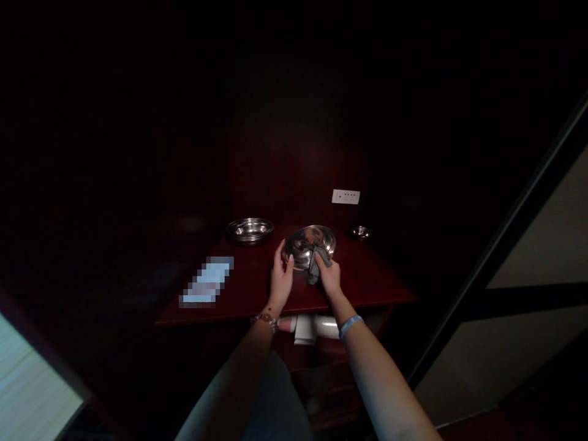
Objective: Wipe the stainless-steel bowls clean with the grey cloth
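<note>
A person's two bare hands are holding a shiny metal dish and a gray cloth, with the dish tilting over a dark red tabletop. The left grip is clasping the dish at its left rim, thumb on the near side, the other fingers spreading along the edge. The right grip is pinching the cloth, thumb on top, at the dish's near right part. The left grip is therefore the one plainly touching the dish, while the cloth is lying between the dish and the right grip (whether any hidden right fingers are also supporting the dish, I cannot tell). The dish is looking roughly round, so it is offering no clear long axis; the cloth's longer line is running from the dish's face down past its near edge.

Left of the dish and slightly behind it, a stack of metal dishes is resting. To its right, a small metal bowl is sitting well apart. Nearer than the dish and to its left, a pale, pixelated object is lying.
</note>
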Tool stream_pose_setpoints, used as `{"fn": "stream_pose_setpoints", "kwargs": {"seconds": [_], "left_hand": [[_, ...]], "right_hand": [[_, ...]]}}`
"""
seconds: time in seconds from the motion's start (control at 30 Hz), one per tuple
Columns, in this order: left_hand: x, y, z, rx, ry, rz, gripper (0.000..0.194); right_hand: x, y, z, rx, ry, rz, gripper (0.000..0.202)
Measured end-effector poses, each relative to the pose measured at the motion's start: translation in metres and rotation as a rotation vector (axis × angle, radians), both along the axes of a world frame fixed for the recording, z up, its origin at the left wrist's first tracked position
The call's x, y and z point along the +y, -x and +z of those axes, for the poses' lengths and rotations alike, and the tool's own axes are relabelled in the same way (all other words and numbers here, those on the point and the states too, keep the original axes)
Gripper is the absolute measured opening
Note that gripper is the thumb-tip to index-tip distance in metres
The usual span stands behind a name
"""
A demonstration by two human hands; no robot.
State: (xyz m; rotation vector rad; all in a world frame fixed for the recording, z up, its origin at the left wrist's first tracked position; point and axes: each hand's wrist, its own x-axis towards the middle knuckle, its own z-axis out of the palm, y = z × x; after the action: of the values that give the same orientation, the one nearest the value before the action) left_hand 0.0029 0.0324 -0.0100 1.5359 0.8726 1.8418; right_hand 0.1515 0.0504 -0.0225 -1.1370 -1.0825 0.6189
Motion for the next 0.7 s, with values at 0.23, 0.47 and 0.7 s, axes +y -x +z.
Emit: {"fn": "stream_pose_setpoints", "kwargs": {"seconds": [0.23,0.47,0.7], "left_hand": [[0.005,-0.003,-0.005,0.031,0.094,-0.145,0.055],[0.014,0.000,-0.012,-0.034,0.202,-0.148,0.040],[0.008,0.001,-0.001,-0.137,0.034,-0.051,0.057]], "right_hand": [[0.001,0.001,-0.002,0.028,0.016,0.176,0.048],[0.001,0.006,-0.002,-0.003,0.015,0.203,0.047],[0.000,0.006,0.001,-0.017,-0.072,0.039,0.045]]}}
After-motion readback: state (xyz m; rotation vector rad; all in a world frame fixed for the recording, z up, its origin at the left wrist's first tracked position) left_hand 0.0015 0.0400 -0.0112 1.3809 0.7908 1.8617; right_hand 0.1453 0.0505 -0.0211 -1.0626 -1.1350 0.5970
